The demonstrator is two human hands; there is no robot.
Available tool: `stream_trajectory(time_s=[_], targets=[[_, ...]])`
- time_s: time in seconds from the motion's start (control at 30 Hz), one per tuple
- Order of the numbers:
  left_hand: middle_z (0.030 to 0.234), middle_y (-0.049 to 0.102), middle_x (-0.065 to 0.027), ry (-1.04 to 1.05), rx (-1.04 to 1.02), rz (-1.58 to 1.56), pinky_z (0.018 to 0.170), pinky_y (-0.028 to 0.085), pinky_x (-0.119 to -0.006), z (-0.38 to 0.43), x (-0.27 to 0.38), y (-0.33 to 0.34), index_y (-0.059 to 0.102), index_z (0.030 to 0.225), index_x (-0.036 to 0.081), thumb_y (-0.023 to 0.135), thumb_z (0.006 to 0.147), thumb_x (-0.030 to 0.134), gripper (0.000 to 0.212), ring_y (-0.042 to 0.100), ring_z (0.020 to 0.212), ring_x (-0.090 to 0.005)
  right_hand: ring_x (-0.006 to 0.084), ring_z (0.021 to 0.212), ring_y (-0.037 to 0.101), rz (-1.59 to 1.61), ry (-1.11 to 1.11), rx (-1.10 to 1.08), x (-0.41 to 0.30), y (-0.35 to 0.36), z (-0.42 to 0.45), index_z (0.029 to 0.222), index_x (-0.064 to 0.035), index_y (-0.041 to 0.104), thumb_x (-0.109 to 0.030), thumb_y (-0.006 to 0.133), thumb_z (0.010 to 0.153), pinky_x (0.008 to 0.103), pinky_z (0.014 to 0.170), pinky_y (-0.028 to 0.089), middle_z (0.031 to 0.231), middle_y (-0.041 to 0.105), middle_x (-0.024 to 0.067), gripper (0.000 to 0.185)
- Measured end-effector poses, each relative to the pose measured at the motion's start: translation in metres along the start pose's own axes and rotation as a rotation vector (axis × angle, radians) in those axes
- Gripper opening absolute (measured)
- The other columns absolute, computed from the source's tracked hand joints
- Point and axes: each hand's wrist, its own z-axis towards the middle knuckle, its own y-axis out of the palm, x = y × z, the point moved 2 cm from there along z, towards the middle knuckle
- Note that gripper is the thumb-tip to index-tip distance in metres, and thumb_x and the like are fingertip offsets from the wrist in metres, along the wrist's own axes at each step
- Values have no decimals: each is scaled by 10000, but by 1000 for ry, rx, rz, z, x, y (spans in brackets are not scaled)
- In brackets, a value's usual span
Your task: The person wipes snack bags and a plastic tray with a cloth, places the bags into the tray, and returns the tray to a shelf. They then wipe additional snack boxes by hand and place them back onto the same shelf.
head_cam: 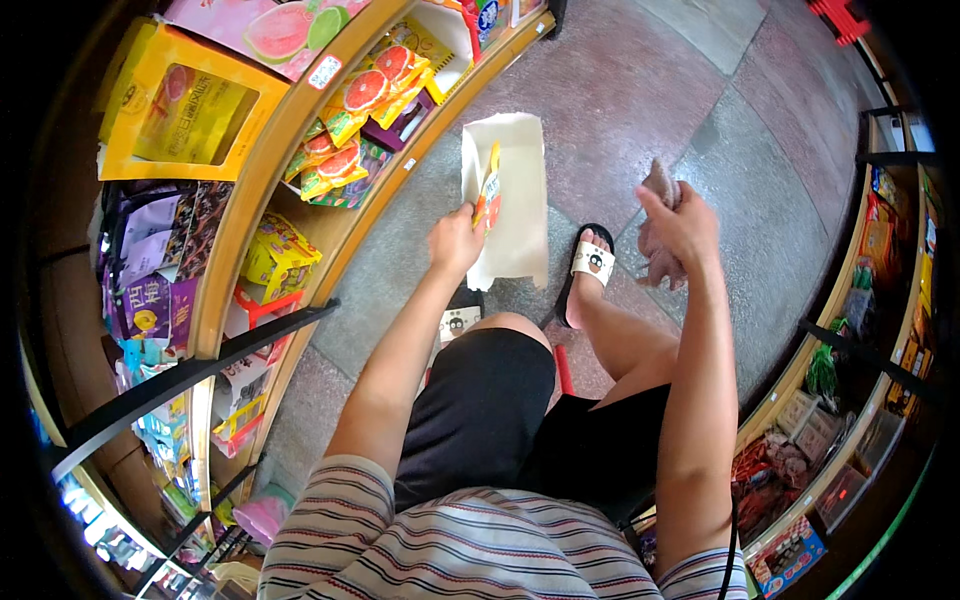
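My left hand [456, 238] grips a yellow snack packet [489, 191] with a grapefruit picture, at the left side of an open white cardboard box [521, 202]. Whether the same hand also holds the box's edge, I cannot tell. To the right, my right hand [684, 225] is closed around a crumpled greyish-pink cloth [656, 255], which hangs below and sticks out above the fingers. The box's pale inside faces up, and its lower edge looks ragged. My sandalled foot [589, 277] is between the box and the cloth.
Wooden shelves at the left hold grapefruit packets [367, 94], a yellow window-front box [191, 105] and a yellow carton [281, 251]. A black metal bar [202, 375] crosses them. More stocked shelves [840, 315] line the right. Tiled floor [622, 90] lies between; a red bar [563, 369] shows between my legs.
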Motion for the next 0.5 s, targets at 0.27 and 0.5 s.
stream_trajectory(time_s=[0.27,0.5], targets=[[598,562,-207,159,279,-292,495,445,-392,8,71,-75,579,736,-18,647,730,270,296,579,557,-346,353,925,560,-378,-266,133,-26,63,-18,1089,11,505,-367,624,650,395,790,451,994,563,230,591],[933,543,-179,424,576,102,767,395,-415,11,70,-128,596,810,-34,583,785,308,343,494,913,-300,347,944,557,-279,-346,-55,-33,63,-12,1193,-96,461,-143,476,697,414,810,439,1015,585,198,499]])
